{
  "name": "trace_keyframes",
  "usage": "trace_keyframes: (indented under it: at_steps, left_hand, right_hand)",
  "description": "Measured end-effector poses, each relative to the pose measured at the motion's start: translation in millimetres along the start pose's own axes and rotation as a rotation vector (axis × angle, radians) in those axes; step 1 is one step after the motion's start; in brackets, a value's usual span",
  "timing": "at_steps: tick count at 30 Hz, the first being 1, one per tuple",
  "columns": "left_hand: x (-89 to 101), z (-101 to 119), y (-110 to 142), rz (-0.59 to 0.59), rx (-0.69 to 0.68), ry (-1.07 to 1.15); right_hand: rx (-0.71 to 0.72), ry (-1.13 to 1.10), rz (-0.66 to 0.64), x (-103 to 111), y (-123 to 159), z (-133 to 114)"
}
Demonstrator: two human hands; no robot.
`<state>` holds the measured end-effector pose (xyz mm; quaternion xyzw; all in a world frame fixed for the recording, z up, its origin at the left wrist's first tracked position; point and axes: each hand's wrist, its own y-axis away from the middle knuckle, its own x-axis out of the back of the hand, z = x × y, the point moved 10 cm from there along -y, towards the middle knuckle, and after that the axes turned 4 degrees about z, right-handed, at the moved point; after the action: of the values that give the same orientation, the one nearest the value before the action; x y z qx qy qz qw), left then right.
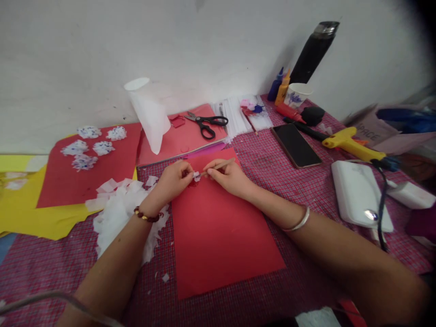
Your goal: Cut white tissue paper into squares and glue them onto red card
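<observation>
My left hand (pixel 173 180) is closed in a pinch on a small white paper piece (pixel 196 176) above the red sheet (pixel 225 236). From the other side, my right hand (pixel 230 178) grips a thin wooden stick (pixel 223 164), its tip pointing at that piece; whether they touch is too small to tell. A little red mark or bit shows just under the fingertips. Beside and partly behind my left forearm lies a heap of white paper squares (pixel 119 218). Several white paper puffs with blue specks (pixel 85 162) rest on another red sheet (pixel 91 181) at the left.
Black scissors (pixel 207 122) and a white paper cone (pixel 150 113) sit at the back. To the right are a phone (pixel 297 145), a yellow glue gun (pixel 350 143), a white power bank-like box (pixel 357 193) with a cable, paint bottles (pixel 282 88), a paper cup (pixel 297 94) and a black flask (pixel 313 52).
</observation>
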<state>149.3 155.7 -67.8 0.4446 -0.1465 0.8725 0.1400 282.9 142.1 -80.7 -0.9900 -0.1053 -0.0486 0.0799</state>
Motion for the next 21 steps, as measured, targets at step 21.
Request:
trace_keyframes:
  at_steps: [21]
  left_hand:
    - [85.7, -69.7, 43.7, -0.224, 0.309, -0.226]
  right_hand:
    - [-0.106, -0.350, 0.140, 21.3, -0.2, 13.2]
